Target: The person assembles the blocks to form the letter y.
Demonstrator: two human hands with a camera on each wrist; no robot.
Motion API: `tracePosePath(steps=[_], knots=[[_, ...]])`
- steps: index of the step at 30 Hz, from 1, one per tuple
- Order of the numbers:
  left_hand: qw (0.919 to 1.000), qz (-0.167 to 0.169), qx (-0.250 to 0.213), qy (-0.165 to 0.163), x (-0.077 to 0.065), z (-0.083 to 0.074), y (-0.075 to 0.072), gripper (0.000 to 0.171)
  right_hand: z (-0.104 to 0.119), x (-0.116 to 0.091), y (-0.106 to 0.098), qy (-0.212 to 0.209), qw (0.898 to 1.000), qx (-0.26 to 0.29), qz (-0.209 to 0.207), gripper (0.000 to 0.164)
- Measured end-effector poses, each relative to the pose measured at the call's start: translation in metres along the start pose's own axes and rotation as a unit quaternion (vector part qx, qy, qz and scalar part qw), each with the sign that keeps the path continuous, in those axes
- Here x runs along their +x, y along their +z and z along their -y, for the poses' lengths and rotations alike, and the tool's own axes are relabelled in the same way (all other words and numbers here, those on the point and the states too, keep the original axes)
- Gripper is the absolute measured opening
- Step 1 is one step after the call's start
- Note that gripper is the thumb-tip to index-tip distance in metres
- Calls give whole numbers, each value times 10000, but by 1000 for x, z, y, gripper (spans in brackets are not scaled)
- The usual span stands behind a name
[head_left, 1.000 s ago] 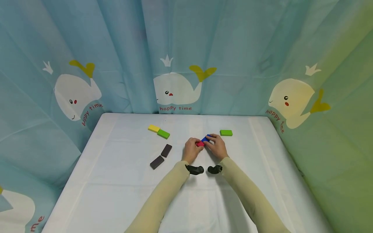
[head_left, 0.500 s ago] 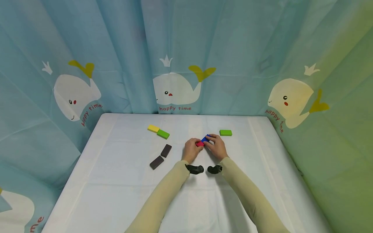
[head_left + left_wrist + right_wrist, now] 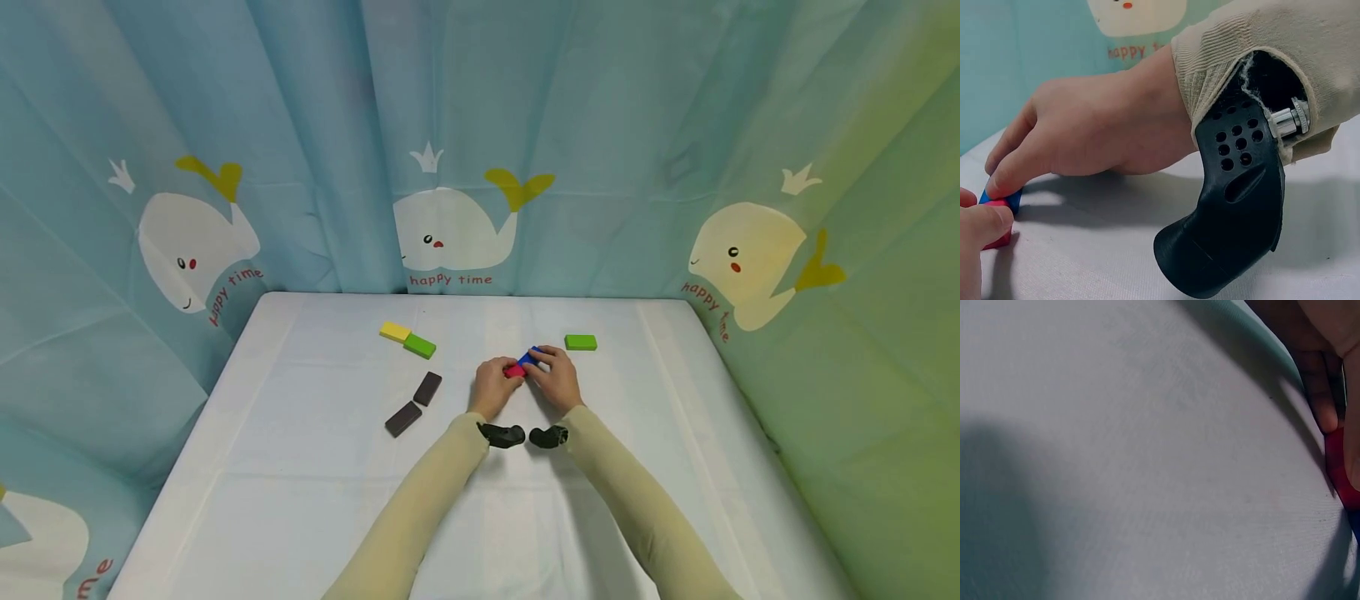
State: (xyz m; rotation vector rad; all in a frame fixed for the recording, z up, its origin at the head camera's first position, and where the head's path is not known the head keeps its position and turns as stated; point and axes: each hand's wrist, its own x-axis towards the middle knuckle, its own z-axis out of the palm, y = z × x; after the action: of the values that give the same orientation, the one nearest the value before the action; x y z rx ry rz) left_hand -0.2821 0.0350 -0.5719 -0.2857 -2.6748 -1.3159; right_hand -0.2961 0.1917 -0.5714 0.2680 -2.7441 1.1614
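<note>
Near the middle of the table, a red domino-shaped block (image 3: 515, 371) and a blue one (image 3: 529, 358) lie end to end in a slanting line. My left hand (image 3: 492, 387) pinches the red block between thumb and fingers. The blue block is pinched by my right hand (image 3: 559, 380), whose fingers hide part of it. In the left wrist view, the right hand (image 3: 1097, 125) reaches down to the blue block (image 3: 1014, 201), with the red block (image 3: 999, 240) against it under the left thumb (image 3: 985, 225). The right wrist view shows the red block (image 3: 1337, 459) at its edge.
Beyond the right hand lies a green block (image 3: 581, 342). To the left, a yellow block (image 3: 395, 332) meets another green block (image 3: 420, 346). Two dark brown blocks (image 3: 428, 388) lie nearer, at the left. Curtains printed with whales (image 3: 457, 229) surround the white table (image 3: 300, 517).
My right wrist has shifted slightly to the left. Both hands keep their hold, and the red and blue blocks stay in place.
</note>
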Motion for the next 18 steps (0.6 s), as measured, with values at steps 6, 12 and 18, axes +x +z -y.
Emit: tracePosePath(steps=[6, 12, 18], knots=[[10000, 48, -27, -13, 0, 0, -2, 32, 1, 1, 1, 110, 9999, -34, 7, 43], [9999, 72, -88, -65, -1, -2, -3, 32, 1, 0, 1, 107, 9999, -26, -19, 42], [9997, 36, -234, -39, -2, -2, -3, 32, 2, -1, 1, 60, 9999, -3, -81, 41]])
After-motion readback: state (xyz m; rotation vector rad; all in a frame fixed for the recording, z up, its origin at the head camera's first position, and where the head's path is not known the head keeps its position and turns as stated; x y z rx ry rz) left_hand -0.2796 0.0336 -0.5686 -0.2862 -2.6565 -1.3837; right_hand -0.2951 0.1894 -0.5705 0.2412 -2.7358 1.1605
